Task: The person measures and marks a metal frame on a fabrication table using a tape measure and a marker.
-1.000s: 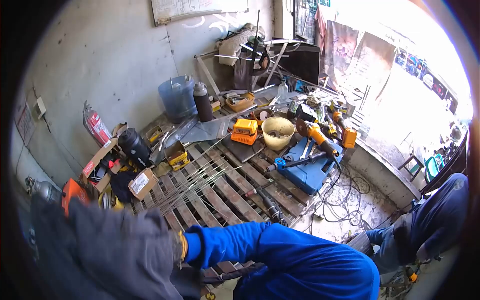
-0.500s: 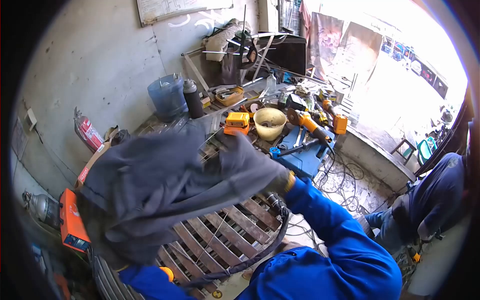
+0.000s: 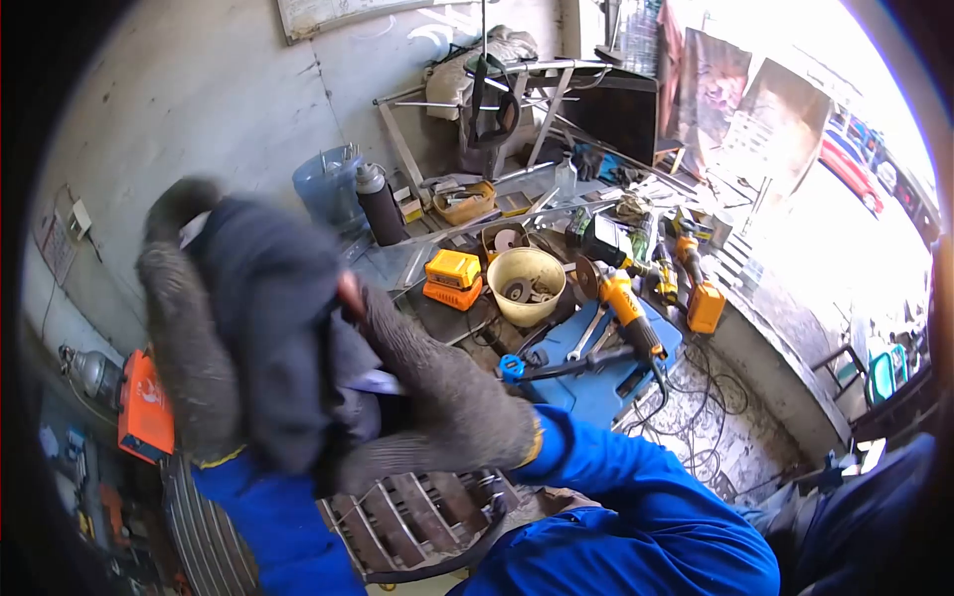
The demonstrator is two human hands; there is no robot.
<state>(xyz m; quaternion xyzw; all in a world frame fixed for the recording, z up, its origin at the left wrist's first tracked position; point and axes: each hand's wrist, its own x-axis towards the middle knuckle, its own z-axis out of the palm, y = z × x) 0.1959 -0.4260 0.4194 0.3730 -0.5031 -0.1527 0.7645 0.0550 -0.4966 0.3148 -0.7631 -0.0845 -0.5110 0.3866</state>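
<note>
Dark grey cloth (image 3: 273,268) hangs bunched between my two gloved hands, above the slatted metal rack (image 3: 422,521). My left hand (image 3: 189,298), in a dirty grey knit glove, is raised along the cloth's left side, its fingers closed on the upper part. On the right side my right hand (image 3: 437,407), in a matching glove with a yellow cuff, grips the cloth; a reddish fingertip shows near the cloth. Motion blurs parts of the cloth and both gloves.
Beyond the cloth are a yellow battery pack (image 3: 453,268), a cream bucket (image 3: 527,286), an angle grinder (image 3: 628,308) and a blue case (image 3: 596,358). An orange machine (image 3: 145,407) stands at left. Another person's dark-clothed leg (image 3: 855,526) is at lower right.
The cloth, spread wide before, is now gathered into a narrower bundle at the left. My right hand has moved left and my left hand has risen. The view has shifted slightly.
</note>
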